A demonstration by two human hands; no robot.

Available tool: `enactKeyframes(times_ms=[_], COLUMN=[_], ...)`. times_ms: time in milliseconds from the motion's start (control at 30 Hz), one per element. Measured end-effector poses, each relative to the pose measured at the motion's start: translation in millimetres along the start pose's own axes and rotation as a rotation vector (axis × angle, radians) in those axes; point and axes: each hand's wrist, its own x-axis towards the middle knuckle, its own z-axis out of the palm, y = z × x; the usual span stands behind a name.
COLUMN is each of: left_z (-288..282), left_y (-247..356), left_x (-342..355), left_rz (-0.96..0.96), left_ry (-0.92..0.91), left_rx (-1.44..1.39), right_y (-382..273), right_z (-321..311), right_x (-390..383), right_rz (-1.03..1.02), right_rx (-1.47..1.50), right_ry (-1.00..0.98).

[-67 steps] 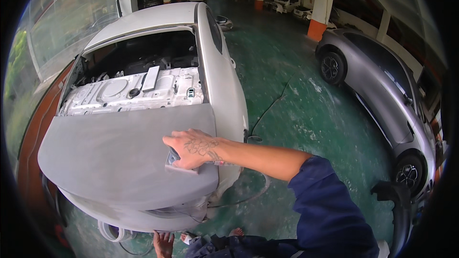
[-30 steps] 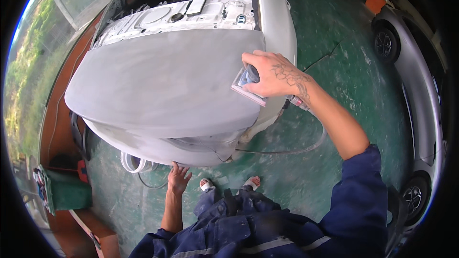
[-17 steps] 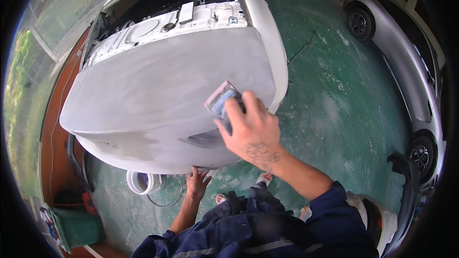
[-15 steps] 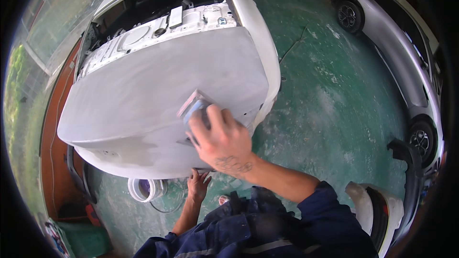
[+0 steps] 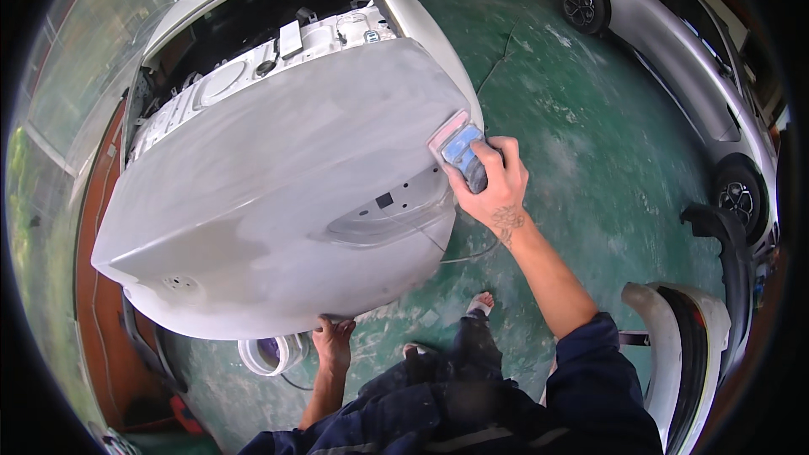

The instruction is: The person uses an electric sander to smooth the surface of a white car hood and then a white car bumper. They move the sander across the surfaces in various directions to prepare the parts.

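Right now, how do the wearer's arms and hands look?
The ungloved right hand has a dark, line-drawn tattoo near its wrist; the ungloved left hand shows none. A navy fabric right sleeve ends near the elbow; the matching left sleeve shows only partly.

A: The sander [image 5: 462, 145] in your right hand [image 5: 503, 177] shows blue on top, with a black grip and a pinkish pad.

B: Under it, your trunk lid [image 5: 278, 143] is matt grey, patchy with paler smears, turning whiter toward its lower edge.

A: Your sleeve [image 5: 600, 358] is navy, and your right wrist carries a dark line pattern [image 5: 508, 221].

B: You're standing on a green floor [image 5: 556, 227], mottled with whitish streaks.

A: Along its right edge, you have a silver-grey car [image 5: 653, 63] with black tyres.

B: And your bucket [image 5: 291, 352] is white, purple inside.
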Motion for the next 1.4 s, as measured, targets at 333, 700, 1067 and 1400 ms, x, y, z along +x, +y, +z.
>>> enactKeyframes(times_ms=[333, 700, 1067, 1400], left_z=[16.0, 18.1, 18.6, 17.6], left_y=[8.0, 23.8, 27.4, 30.3], left_x=[-3.6, -20.8, -18.6, -17.2], left_rz=[0.063, 0.129, 0.086, 0.030], left_ry=[0.031, -0.050, -0.027, 0.012], left_rx=[-0.045, -0.029, -0.011, -0.064], right_y=[-156.4, -10.0, -16.0, -90.7], right_z=[25.6, -3.0, -67.0, -54.6], right_x=[18.2, 20.2, -27.0, -86.2], right_rz=[-0.353, -0.079, 0.324, 0.463], right_rx=[-0.016, -0.020, 0.122, 0.009], right_ry=[-0.060, 0.007, -0.454, -0.475])
